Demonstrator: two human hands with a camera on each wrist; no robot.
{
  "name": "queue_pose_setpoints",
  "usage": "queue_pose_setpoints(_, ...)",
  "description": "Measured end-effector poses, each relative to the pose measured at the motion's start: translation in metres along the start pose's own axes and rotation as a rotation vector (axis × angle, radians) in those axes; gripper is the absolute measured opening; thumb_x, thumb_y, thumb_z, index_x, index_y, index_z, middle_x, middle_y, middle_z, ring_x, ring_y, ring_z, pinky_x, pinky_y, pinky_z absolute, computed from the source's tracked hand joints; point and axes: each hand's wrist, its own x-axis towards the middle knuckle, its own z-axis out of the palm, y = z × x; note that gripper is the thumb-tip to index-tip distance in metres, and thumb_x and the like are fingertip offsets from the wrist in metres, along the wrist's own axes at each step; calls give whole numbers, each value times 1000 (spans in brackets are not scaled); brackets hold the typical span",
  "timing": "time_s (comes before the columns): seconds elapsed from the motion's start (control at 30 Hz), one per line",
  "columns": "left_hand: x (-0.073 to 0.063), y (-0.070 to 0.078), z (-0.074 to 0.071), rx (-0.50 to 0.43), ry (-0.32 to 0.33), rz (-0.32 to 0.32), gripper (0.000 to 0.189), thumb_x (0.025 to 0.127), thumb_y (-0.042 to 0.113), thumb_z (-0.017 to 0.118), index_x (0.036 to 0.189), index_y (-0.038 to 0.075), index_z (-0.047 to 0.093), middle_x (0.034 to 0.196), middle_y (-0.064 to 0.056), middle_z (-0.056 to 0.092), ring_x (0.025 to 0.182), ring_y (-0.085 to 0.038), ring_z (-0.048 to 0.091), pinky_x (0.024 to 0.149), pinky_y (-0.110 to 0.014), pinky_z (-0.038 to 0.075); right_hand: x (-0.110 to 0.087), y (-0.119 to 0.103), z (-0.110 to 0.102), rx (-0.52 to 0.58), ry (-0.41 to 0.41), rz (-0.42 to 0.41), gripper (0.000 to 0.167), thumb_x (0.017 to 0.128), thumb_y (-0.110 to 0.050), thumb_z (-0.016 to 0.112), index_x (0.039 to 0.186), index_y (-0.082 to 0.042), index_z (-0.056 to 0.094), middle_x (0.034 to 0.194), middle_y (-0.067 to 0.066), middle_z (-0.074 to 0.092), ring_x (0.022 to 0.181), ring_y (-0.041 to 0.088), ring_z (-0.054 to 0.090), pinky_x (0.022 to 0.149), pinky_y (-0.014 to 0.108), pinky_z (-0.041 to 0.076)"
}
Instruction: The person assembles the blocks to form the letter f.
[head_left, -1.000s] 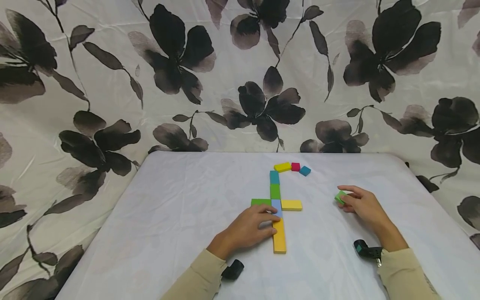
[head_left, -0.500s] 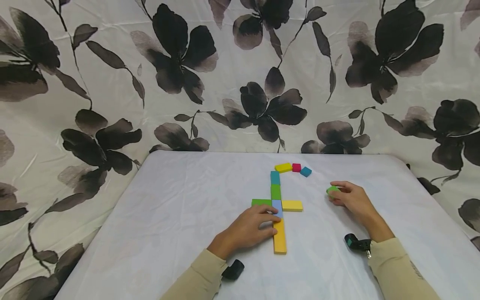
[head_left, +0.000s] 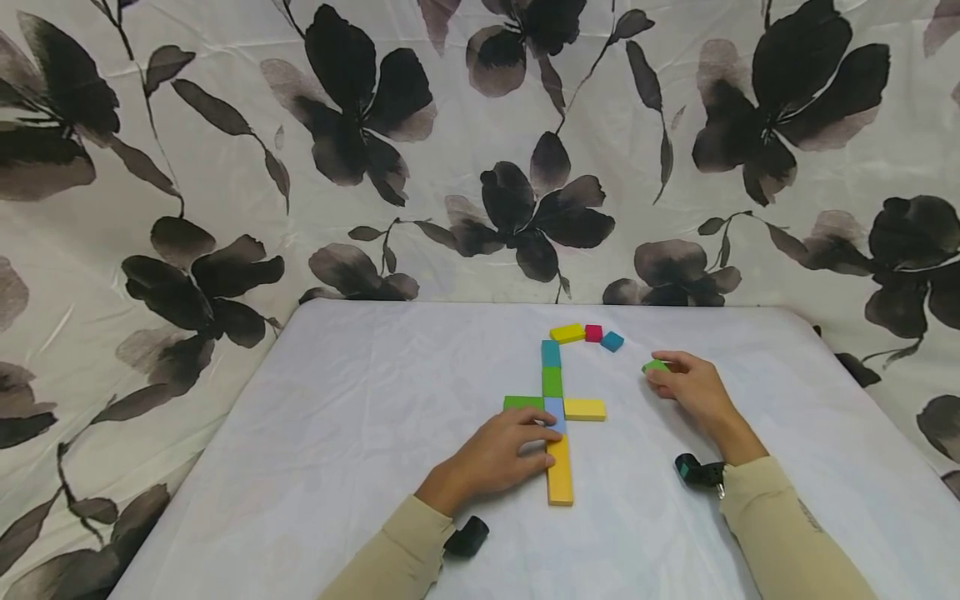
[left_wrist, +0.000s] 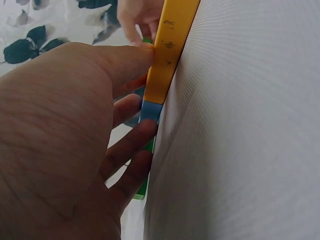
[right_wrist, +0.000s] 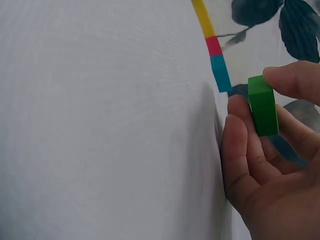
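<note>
My left hand [head_left: 491,454] rests on the block figure, fingertips at the light blue block [head_left: 553,406] and thumb against the long orange block [left_wrist: 167,55]. Above the blue one stand a green block [head_left: 552,382] and a teal block [head_left: 551,354]. A flat green block [head_left: 522,402] and a yellow block [head_left: 585,409] extend to either side. Between thumb and fingers, my right hand [head_left: 697,392] pinches a small green block [right_wrist: 263,107] over the table, right of the figure.
At the figure's top, a yellow block [head_left: 567,333], a red block [head_left: 593,333] and a blue block [head_left: 612,342] curve rightward. White cloth covers the table [head_left: 337,417]; a floral curtain [head_left: 450,167] hangs behind its back edge. Black cameras sit at both wrists.
My right hand has carried the small green block left and farther toward the table's back, nearer the curved row. My left hand has stayed in place.
</note>
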Motion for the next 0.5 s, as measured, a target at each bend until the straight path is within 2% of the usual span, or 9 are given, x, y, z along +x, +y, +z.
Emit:
queue_pose_setpoints(0.3, 0, -2, 0, -5, 2, 0, 34, 98, 37, 65, 129, 25, 70, 138, 9, 55, 126, -12, 50, 108, -36, 41, 8, -10, 10, -77, 6, -2, 61, 100, -35, 63, 150, -6, 44, 135, 20, 53, 108, 30, 59, 88, 33, 52)
queue_pose_setpoints(0.5, -1, -2, 0, 1, 7, 8, 34, 98, 37, 66, 129, 25, 70, 138, 7, 55, 126, -13, 50, 108, -36, 41, 11, -13, 14, -101, 7, -4, 59, 100, -34, 63, 147, -3, 47, 133, 19, 56, 104, 29, 56, 81, 29, 50)
